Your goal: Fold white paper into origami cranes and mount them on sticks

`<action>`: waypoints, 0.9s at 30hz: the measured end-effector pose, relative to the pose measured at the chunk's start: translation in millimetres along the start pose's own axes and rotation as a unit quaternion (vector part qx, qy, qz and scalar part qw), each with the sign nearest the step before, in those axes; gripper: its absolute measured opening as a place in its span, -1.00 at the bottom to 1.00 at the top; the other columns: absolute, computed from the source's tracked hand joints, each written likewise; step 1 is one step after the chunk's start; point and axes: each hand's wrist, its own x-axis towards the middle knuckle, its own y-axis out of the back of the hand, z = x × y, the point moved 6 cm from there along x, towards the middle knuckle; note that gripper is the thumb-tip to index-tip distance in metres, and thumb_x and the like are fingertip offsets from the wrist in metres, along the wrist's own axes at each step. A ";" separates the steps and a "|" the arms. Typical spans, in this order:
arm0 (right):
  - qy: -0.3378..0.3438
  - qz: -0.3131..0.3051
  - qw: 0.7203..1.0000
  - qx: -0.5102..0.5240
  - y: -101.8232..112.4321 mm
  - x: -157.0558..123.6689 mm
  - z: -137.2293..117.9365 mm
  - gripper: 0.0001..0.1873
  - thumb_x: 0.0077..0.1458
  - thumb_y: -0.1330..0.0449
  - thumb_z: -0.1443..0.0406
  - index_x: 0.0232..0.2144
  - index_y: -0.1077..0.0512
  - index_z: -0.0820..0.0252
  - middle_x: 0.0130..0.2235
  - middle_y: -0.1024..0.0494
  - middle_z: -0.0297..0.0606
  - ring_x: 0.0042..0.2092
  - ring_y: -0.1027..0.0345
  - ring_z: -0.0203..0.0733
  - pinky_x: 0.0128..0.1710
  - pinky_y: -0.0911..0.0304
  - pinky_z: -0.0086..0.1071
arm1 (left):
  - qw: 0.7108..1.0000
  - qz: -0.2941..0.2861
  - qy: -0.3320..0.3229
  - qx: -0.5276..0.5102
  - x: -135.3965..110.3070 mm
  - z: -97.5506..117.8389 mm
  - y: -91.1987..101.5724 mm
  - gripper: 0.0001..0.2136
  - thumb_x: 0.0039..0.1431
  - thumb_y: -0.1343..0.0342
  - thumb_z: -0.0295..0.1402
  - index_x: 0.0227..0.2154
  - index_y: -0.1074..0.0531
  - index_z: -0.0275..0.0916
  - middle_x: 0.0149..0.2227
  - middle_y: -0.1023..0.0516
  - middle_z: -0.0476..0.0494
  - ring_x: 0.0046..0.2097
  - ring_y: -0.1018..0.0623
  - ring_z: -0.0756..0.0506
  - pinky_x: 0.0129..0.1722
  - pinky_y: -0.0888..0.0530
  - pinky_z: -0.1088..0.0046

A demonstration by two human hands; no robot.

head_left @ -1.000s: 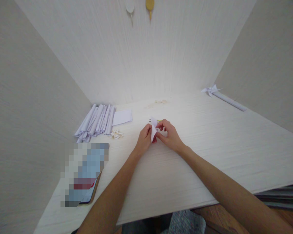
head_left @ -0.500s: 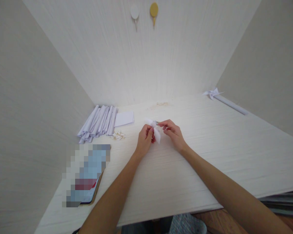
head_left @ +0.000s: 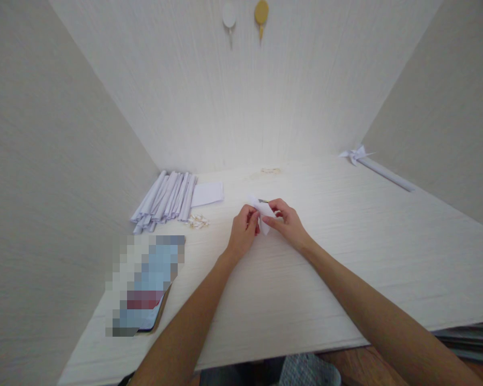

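Between my hands is a folded white paper piece (head_left: 268, 211) with pointed flaps, like a pinwheel head, held just above the table. My left hand (head_left: 243, 225) pinches its left side between thumb and fingers. On the other side, my right hand (head_left: 285, 220) is closed, its thumb pressed against a paper flap. A thin, dark, pointed metal-looking thing (head_left: 264, 201) sticks out from the right index fingertip over the paper; its kind is too small to tell. The fingers hide part of the paper.
A pile of rolled paper tubes (head_left: 166, 198), a paper stack (head_left: 208, 193) and small whitish bits (head_left: 198, 221) lie at left. Nearer stands a blurred phone (head_left: 153, 284). A paper pinwheel on a tube (head_left: 386, 174) rests by the right wall. Thin tan bits (head_left: 270, 171) lie behind.
My right thumb has come in against a paper flap, folding it toward the middle; before, it was apart from the paper. The view has shifted slightly.
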 end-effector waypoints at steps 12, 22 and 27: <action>-0.021 -0.020 0.998 0.055 -0.2 1.9 3.9 -0.85 -0.15 -0.19 0.25 -0.43 -0.35 0.13 -0.36 -0.36 -0.30 -0.36 -0.22 -0.26 -0.38 -0.15 -0.35 | 1.000 -0.017 -0.016 -0.010 0.9 -1.8 -1.4 -0.84 0.13 0.12 -0.28 -0.50 -0.20 -0.21 -0.68 -0.25 0.11 -0.62 -0.28 0.08 -0.58 -0.24 0.56; -0.034 -0.024 0.995 0.092 -1.0 3.0 6.4 -0.86 -0.20 -0.17 0.28 -0.47 -0.32 0.15 -0.42 -0.34 -0.33 -0.38 -0.20 -0.27 -0.39 -0.14 -0.36 | 0.999 -0.036 -0.022 -0.017 0.4 -3.0 -3.5 -0.84 0.13 0.12 -0.26 -0.49 -0.19 -0.21 -0.68 -0.24 0.12 -0.62 -0.28 0.08 -0.60 -0.24 0.57; -0.049 -0.022 0.993 0.101 -1.3 2.8 6.1 -0.85 -0.24 -0.18 0.30 -0.49 -0.31 0.15 -0.46 -0.30 -0.36 -0.40 -0.17 -0.28 -0.40 -0.11 -0.37 | 0.999 -0.045 -0.021 -0.011 -0.8 -1.6 -4.7 -0.85 0.13 0.13 -0.29 -0.49 -0.19 -0.21 -0.67 -0.25 0.12 -0.62 -0.28 0.09 -0.60 -0.25 0.58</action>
